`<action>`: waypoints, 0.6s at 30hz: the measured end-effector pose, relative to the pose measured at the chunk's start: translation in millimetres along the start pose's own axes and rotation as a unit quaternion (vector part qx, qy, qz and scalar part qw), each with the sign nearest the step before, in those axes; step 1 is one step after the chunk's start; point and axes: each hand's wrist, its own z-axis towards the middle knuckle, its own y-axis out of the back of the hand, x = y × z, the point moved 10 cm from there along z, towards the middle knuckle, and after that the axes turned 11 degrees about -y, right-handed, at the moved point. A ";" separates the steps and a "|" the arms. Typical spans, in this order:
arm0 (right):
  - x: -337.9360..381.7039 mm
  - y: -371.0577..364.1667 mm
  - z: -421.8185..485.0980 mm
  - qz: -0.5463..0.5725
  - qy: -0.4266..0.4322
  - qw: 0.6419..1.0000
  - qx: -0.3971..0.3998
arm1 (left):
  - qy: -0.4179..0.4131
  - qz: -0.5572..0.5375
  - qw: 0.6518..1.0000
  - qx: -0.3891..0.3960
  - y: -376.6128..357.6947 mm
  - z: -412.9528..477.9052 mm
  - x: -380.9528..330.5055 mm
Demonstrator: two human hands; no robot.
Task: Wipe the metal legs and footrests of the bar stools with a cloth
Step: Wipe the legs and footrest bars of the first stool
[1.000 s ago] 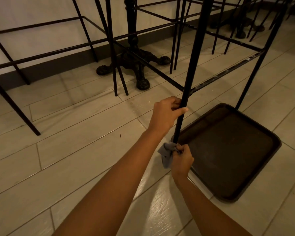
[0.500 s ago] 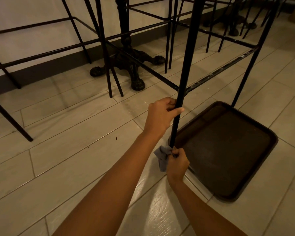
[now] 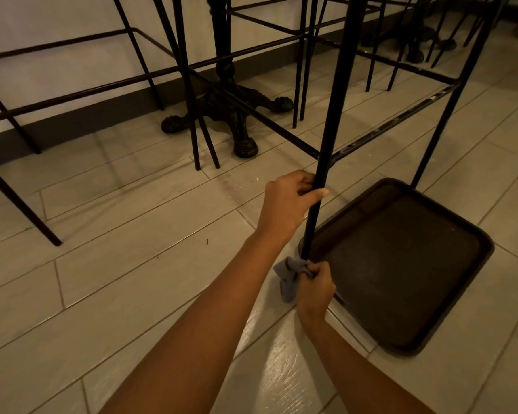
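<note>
- Where the pale plank-tiled floor (image 3: 117, 294) runs toward the wall, thin black bar stool frames (image 3: 42, 228) stand in a row, with an ornate clawed table base (image 3: 231, 115) among them.
- A dark rectangular tray (image 3: 401, 264) lies flat on the floor, just beside the nearest stool leg (image 3: 331, 115).
- That leg stands nearly upright, and a scuffed footrest (image 3: 395, 122) joins it just above the hands.
- The left hand (image 3: 287, 201) grips the leg below the footrest, fingers curled round it, thumb across the front.
- The right hand (image 3: 316, 289) holds a grey cloth (image 3: 287, 276) bunched against the foot of the leg, fingers closed on it, down at floor level.
</note>
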 end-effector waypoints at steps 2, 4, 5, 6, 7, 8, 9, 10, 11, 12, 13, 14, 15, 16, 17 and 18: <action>-0.6 -0.6 2.3 -0.015 -0.003 1.000 -0.005 | 0.002 0.000 1.000 0.001 0.1 -0.3 -0.5; -1.4 -1.4 3.5 -0.031 -0.003 0.999 -0.007 | -0.001 -0.003 1.000 0.002 0.6 -0.3 -1.7; -2.4 -2.3 4.0 -0.040 -0.005 0.999 -0.006 | -0.002 -0.006 1.000 0.002 0.8 -0.4 -2.2; -3.3 -3.7 4.5 -0.051 -0.008 0.999 -0.002 | -0.004 -0.009 1.000 0.003 1.0 -0.5 -2.6; -3.8 -4.7 5.0 -0.061 -0.009 0.998 0.003 | -0.005 -0.010 1.000 0.003 1.0 -0.4 -2.5; -4.5 -5.5 5.8 -0.072 -0.010 0.997 0.006 | -0.007 -0.010 1.000 0.002 1.0 -0.7 -2.6; -4.9 -5.9 7.0 -0.083 -0.008 0.996 0.009 | -0.008 -0.010 1.000 0.001 1.1 -0.9 -2.7; -5.1 -6.0 8.0 -0.096 -0.007 0.995 0.010 | -0.009 -0.009 1.000 0.000 1.3 -1.2 -2.7; -4.9 -6.0 8.9 -0.107 -0.006 0.994 0.011 | -0.010 -0.010 1.000 0.000 0.8 -1.3 -2.9; -4.6 -6.3 9.7 -0.116 -0.006 0.993 0.015 | -0.010 -0.009 1.000 0.001 0.4 -1.4 -3.1; -4.4 -7.1 10.8 -0.125 -0.006 0.992 0.020 | -0.011 -0.006 1.000 0.003 0.1 -1.3 -3.5; -4.1 -7.0 11.4 -0.132 -0.005 0.991 0.024 | -0.010 -0.005 1.000 0.002 0.4 -1.3 -3.5; -3.6 -6.3 11.5 -0.138 -0.005 0.990 0.026 | -0.009 -0.005 1.000 0.001 0.9 -1.2 -2.9; -3.7 -5.2 10.9 -0.139 -0.006 0.990 0.029 | -0.007 -0.005 1.000 0.000 1.3 -1.3 -2.2; -3.7 -3.6 9.8 -0.134 -0.007 0.991 0.030 | -0.006 -0.005 1.000 0.000 1.1 -1.4 -1.9; -4.1 -2.6 8.7 -0.124 -0.007 0.992 0.029 | -0.006 -0.005 1.000 0.001 0.7 -1.5 -2.0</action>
